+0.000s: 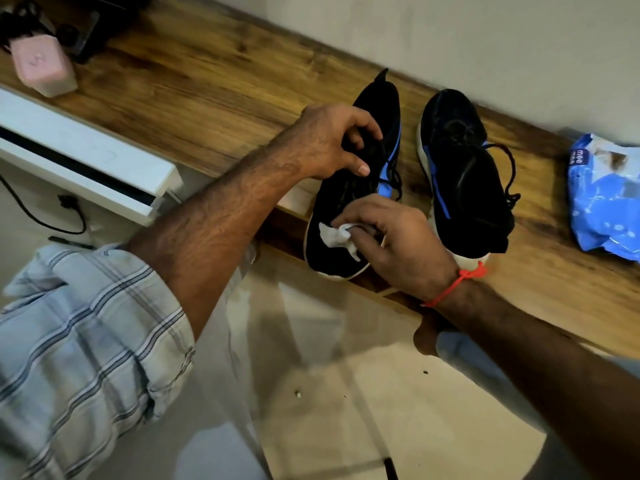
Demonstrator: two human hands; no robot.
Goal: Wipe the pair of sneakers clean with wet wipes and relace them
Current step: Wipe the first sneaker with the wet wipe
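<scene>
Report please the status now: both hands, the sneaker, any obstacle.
Left hand grips left sneaker at the laces. Right hand fingers pinch white wipe on its toe. Nothing in the way.

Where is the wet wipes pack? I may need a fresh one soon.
In the head view, the blue wet wipes pack lies at the far right on the wooden shelf, just beyond the right sneaker, near the wall.
</scene>
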